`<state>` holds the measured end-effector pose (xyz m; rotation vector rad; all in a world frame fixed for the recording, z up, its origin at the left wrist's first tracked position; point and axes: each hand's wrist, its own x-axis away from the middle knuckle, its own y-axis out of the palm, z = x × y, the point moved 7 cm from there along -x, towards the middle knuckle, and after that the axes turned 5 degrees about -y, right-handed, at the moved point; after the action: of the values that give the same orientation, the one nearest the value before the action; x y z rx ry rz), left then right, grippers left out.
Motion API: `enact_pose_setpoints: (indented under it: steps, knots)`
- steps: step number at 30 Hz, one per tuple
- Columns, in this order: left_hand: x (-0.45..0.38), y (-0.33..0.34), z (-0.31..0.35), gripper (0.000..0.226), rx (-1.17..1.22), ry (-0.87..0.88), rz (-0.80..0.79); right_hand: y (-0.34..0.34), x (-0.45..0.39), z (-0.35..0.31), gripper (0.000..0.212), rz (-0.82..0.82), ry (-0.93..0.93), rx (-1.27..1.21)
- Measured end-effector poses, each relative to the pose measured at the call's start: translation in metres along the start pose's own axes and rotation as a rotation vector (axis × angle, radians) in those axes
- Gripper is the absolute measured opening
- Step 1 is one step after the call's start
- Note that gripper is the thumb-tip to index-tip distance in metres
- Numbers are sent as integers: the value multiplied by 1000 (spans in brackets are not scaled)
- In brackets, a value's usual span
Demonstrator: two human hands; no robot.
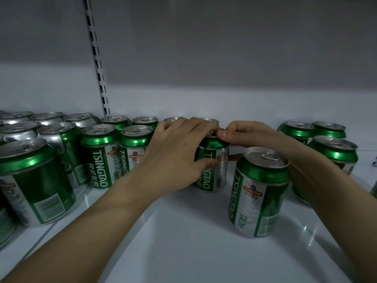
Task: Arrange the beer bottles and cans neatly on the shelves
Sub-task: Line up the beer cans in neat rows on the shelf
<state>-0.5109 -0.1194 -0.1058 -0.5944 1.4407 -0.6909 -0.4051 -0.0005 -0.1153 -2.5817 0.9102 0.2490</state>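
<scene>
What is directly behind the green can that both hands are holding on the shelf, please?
Behind the held can, silver can tops peek above the left hand and right hand, so at least one can stands there. The hands cover their bodies and how many there are.

Both hands held one green can on the white shelf: left hand around its side, right hand on its top.

Left hand curled in a grip, right hand pinching beside it, forearms converging
</scene>
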Motion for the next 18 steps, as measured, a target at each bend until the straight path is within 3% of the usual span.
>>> enact_pose_setpoints:
  steps: [6,9,13,18]
  knots:
    - [0,-3,-1,61,-27,27,-13,-2,-4,10,29,-36,15,-53]
    - [0,-4,0,57,-48,48,7,-8,-12,14,41,46,88,-80]
    - [2,-6,5,58,-149,80,60,-10,-12,10,64,109,53,-372]
    - [5,-37,30,24,-19,230,322,-13,12,-20,57,325,-33,-443]
